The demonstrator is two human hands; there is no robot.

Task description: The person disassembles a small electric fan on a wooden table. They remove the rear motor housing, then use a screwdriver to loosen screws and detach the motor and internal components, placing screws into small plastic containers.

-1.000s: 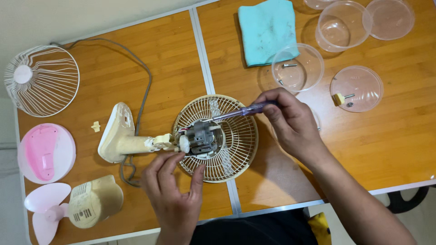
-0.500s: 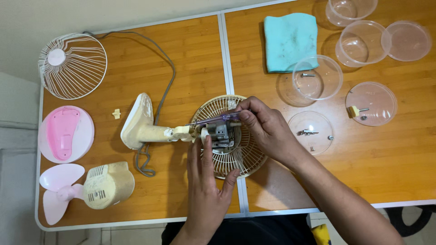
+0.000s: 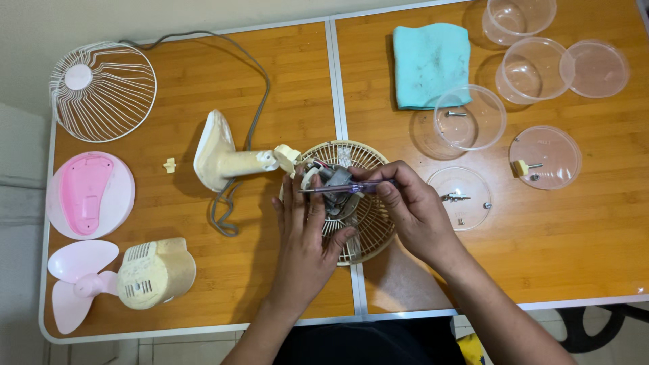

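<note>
Lying near the middle of the tabletop, the cream fan grille carries a grey motor with red wires. The left hand rests open against it; the right hand pinches a purple screwdriver. Fingers hide the tip. The orange wood tabletop is split by a pale seam.

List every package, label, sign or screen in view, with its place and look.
No labels, signs or screens show.
Clear round tubs: far right, empty.
Clear tub: beside the teal cloth, holds a screw.
Clear lids: right of the fan grille, hold small parts.
</note>
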